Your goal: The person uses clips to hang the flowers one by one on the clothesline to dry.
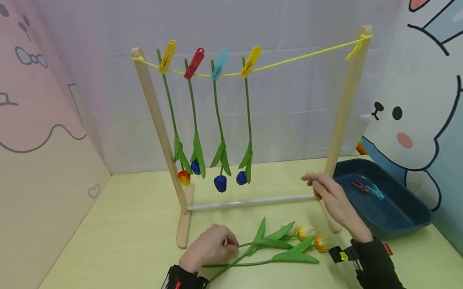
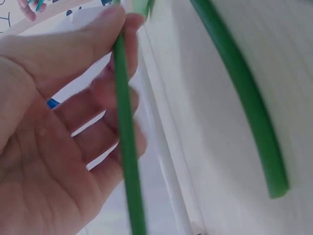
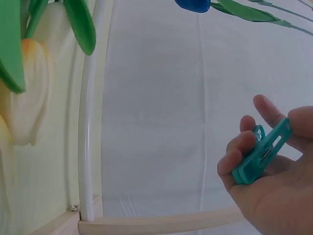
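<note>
Between thumb and forefinger, my left hand (image 1: 212, 244) pinches the green stem (image 2: 123, 103) of an artificial tulip low over the table. Two more tulips lie beside it, with leaves (image 1: 295, 254) and yellow-white blooms (image 1: 321, 244) pointing right. In the left wrist view, the cut end of another stem (image 2: 247, 88) shows next to the hand. My right hand (image 1: 332, 196) is raised by the frame's right post and holds a teal clothespin (image 3: 263, 154) between thumb and fingers; in the head view the fingers mostly hide it.
A wooden frame (image 1: 347, 100) carries a yellow string (image 1: 302, 56). Several tulips hang bloom-down from it on the left, held by yellow, red (image 1: 194, 63) and blue clothespins. A white bar (image 1: 253, 202) spans the base. At right, a dark blue basin (image 1: 406, 207) contains red and blue clothespins (image 1: 375, 191).
</note>
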### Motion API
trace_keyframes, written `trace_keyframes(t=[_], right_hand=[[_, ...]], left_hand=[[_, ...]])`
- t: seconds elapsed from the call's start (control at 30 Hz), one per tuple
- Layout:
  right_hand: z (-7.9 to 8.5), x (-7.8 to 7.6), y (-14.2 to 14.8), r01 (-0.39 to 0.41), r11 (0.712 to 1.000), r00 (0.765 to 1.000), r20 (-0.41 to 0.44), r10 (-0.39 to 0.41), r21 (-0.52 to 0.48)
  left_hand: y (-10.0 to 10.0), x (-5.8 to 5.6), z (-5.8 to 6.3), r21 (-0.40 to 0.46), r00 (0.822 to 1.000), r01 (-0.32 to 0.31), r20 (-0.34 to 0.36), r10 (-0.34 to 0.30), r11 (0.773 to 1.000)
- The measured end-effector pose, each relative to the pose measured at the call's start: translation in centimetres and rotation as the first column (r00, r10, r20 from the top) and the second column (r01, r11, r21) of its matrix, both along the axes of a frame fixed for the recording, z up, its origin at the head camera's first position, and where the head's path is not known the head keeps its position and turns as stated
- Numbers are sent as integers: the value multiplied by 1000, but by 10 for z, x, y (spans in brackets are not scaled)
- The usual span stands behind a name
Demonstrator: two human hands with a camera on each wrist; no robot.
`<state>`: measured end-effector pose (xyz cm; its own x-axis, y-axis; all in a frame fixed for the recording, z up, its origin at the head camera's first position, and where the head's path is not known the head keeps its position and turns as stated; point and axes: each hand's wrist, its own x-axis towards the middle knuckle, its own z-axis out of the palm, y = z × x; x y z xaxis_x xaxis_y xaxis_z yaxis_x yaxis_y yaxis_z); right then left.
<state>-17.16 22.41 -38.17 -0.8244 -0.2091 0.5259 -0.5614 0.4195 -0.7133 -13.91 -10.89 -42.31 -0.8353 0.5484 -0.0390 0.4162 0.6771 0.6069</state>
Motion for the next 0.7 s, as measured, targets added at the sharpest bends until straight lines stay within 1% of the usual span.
trace_keyframes(t=[0.07, 0.13, 0.2, 0.27, 0.33, 0.4, 0.47, 0.53, 0.63, 0.7], right_hand=[[1, 3, -4, -13, 999, 1000, -5, 13, 32], [2, 6, -9, -29, 995, 1000, -1, 29, 91], [3, 8, -14, -58, 985, 998, 5, 58, 165], [3, 12, -21, -74, 964, 997, 6, 75, 256], [3, 15, -27, -91, 940, 996, 7, 94, 330], [3, 18, -35, -105, 919, 993, 0, 114, 380], [1, 21, -43, -110, 901, 988, -49, 143, 421], [-1, 22, -52, -101, 886, 976, -126, 176, 452], [-4, 25, -63, -27, 859, 946, -264, 187, 511], [-6, 25, -68, 18, 849, 926, -330, 185, 528]], left_hand=[[1, 1, 1, -18, 996, -25, -85, 23, 1000], [3, 1, 2, -33, 981, -60, -185, 53, 998], [5, 2, 3, -38, 956, -91, -284, 77, 995], [7, 3, 4, -30, 925, -114, -367, 95, 993], [8, 4, 5, -5, 898, -125, -426, 111, 992], [10, 4, 7, 23, 871, -132, -475, 127, 991], [12, 5, 8, 50, 842, -139, -519, 145, 989], [14, 6, 11, 73, 812, -141, -562, 158, 987], [19, 9, 15, 85, 756, -125, -637, 150, 989], [22, 11, 17, 80, 722, -108, -679, 133, 991]])
